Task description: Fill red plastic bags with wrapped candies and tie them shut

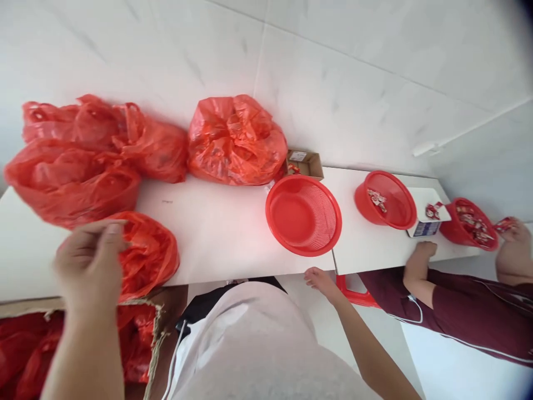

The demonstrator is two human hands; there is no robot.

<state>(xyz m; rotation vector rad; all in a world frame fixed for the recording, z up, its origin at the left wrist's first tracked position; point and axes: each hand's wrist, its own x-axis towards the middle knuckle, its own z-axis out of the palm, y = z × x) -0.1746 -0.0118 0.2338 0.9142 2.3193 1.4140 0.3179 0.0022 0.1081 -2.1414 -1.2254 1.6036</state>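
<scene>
My left hand [89, 264] hovers at the table's near left, fingers bent and close together, right beside a red plastic bag [152, 253] that lies at the table edge; whether it grips the bag I cannot make out. My right hand [320, 279] hangs below the table's front edge, fingers loosely curled, holding nothing that shows. An empty red plastic basket [303, 214] sits on the white table [220, 228] just above my right hand.
Several filled red bags [235, 139] lie along the wall. A cardboard box [137, 339] of red bags stands at lower left. Another person's hand [425, 250] rests at the right by two red baskets [385, 200] with small packets and a white box [427, 214].
</scene>
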